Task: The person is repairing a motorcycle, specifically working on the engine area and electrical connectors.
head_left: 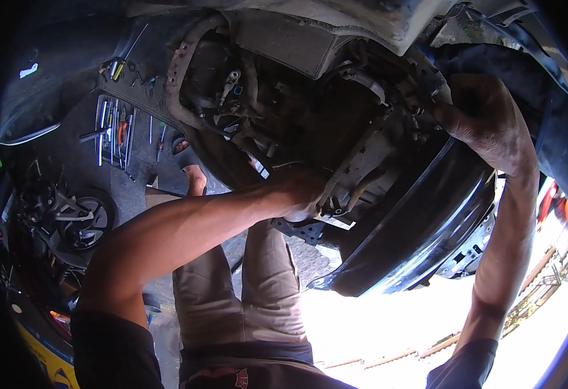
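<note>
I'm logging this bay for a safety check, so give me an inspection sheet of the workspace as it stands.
Surface: grey concrete floor, dusty.
Job's things: open vehicle underside with exposed parts; black curved panel hanging beside it.
Clutter: wrenches and screwdrivers spread on the floor; a sandalled foot near them.
Hands: left hand reaches into the underside parts; right hand grips the edge, grimy.
Cables: hoses and wires in the cavity.
Surroundings: motorcycle at left; bright daylight at lower right.
</note>
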Tool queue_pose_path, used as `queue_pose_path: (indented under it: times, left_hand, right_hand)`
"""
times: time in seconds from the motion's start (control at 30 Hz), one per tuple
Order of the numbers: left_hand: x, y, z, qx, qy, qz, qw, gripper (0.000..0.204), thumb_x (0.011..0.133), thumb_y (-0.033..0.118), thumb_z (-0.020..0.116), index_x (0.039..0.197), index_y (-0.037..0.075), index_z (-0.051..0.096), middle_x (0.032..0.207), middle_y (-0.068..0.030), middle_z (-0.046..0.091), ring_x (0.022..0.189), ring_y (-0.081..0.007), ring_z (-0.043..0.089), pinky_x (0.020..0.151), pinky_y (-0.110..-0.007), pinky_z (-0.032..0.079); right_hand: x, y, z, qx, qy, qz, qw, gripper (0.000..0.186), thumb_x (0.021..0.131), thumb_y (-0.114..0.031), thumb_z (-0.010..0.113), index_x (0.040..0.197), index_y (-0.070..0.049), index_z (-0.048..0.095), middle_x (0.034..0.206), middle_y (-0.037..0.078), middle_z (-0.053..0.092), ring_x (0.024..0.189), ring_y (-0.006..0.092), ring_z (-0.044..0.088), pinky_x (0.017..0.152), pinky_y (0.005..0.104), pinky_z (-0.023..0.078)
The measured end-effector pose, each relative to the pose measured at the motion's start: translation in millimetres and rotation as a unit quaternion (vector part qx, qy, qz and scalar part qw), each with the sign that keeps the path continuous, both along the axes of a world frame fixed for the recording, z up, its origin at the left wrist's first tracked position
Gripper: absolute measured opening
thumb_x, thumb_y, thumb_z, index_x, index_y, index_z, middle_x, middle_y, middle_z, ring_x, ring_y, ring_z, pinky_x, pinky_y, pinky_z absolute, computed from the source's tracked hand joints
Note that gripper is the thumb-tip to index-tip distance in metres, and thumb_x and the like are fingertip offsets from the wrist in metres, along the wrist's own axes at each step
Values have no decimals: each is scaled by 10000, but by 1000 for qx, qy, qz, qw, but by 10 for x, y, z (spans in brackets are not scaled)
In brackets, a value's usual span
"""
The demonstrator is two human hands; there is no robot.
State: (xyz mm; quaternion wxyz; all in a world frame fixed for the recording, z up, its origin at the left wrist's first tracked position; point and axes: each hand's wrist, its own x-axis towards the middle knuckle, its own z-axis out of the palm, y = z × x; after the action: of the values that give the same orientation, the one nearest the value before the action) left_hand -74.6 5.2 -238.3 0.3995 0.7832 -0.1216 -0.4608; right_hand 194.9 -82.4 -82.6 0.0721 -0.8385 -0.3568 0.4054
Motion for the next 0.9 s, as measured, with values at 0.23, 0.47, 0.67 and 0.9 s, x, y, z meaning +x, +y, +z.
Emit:
queue_pose_path:
  times: [0.23, 0.47, 0.67, 0.9]
  left_hand:
    - [36, 80, 104, 10, 51, 57, 997, 324, 825, 263, 732, 987, -18, 745, 982, -226, 727, 946, -358, 712, 847, -419, 573]
    - [93, 108, -30, -79, 132, 43, 987, 539, 802, 399, 737, 1190, 27, 686, 1149, -216, 698, 1090, -356, 662, 947, -420, 526]
    - [89, 74, -118, -129, 118, 18, 985, 540, 832, 437, 708, 1219, 62, 681, 1170, -211, 692, 1101, -352, 651, 948, -419, 517]
    - [246, 27, 113, -18, 3, -128, 992, 261, 960, 208, 565, 1173, 117, 685, 1214, -77, 672, 1100, -253, 652, 911, -343, 558]
  right_hand:
    - [-34, 23, 17, 20, -5, 1, 1000, 375, 801, -399, 797, 710, -57, 673, 569, 18, 546, 512, 99, 472, 514, 307, 379]
    - [6, 9, 42, -3, -15, 8, 1000, 464, 812, -442, 794, 646, -58, 594, 546, -6, 456, 501, 87, 397, 504, 310, 328]
    - [-22, 19, 29, 33, -35, 4, 999, 495, 800, -458, 797, 629, -54, 569, 547, 6, 450, 514, 101, 395, 512, 320, 325]
    - [-17, 20, 41, 10, -18, 10, 1000, 448, 812, -427, 779, 669, -31, 626, 563, 32, 531, 515, 113, 473, 518, 320, 377]
